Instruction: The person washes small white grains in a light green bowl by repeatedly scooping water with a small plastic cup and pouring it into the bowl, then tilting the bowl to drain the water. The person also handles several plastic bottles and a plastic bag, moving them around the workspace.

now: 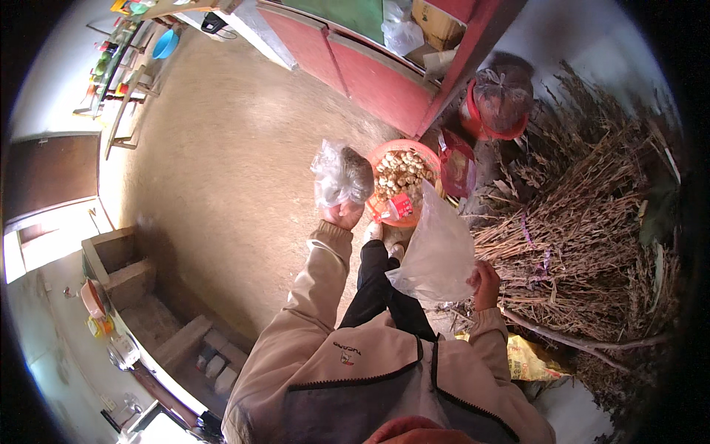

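My left hand grips a knotted clear plastic bag with dark contents, just left of an orange plastic basket. Many small pale-brown bulbs, perhaps garlic or onions, lie in the basket, along with a red packet. In my right hand is the edge of a translucent white plastic bag, which hangs spread out and looks empty. It covers part of my lap and comes near the basket's lower right rim.
Bundled dry stalks fill the right side, with a branch below them. A red bucket with a plastic-covered top and a red mesh bag stand beyond the basket, near a red cabinet. Concrete troughs are at the left.
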### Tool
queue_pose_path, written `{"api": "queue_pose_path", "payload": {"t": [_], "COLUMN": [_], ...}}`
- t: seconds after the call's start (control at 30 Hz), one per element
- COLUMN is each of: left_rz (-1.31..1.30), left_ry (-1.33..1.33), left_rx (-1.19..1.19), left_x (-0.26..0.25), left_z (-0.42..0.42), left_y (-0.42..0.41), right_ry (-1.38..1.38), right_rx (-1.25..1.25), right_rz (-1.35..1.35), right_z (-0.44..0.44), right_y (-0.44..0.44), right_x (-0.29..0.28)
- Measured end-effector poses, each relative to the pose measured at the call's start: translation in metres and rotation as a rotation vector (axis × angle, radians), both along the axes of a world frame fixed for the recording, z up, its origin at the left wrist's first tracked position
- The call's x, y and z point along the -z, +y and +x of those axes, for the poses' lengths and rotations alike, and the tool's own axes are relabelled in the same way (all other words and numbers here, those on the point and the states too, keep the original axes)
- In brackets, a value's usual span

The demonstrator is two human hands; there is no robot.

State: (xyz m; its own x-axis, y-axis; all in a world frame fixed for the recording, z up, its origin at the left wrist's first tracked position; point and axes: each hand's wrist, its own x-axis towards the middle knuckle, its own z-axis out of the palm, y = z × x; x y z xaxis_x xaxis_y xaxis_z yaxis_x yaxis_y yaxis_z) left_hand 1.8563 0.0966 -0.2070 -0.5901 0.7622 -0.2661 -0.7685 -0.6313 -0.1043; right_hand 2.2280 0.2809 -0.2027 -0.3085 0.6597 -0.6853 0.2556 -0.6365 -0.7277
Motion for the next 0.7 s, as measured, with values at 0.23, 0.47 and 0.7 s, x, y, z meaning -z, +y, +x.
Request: {"api": "queue_pose_path", "payload": {"t": [0.23, 0.47, 0.7], "left_rz": [0.232, 0.296, 0.231], "left_ry": [-0.13, 0.117, 0.164], "left_rx": [-0.093, -0.042, -0.088], "left_x": [-0.046, -0.067, -0.099], "left_z": [0.021, 0.018, 0.022], "left_y": [0.005, -0.01, -0.026], "right_ry": [0.088, 0.188, 0.193], "right_rx": [0.022, -0.061, -0.103], "right_rz": [0.042, 0.15, 0.214], "right_z": [0.003, -0.01, -0.011], "right_y": [0.009, 0.017, 0.03], "right_x": [-0.03, -0.067, -0.085]}}
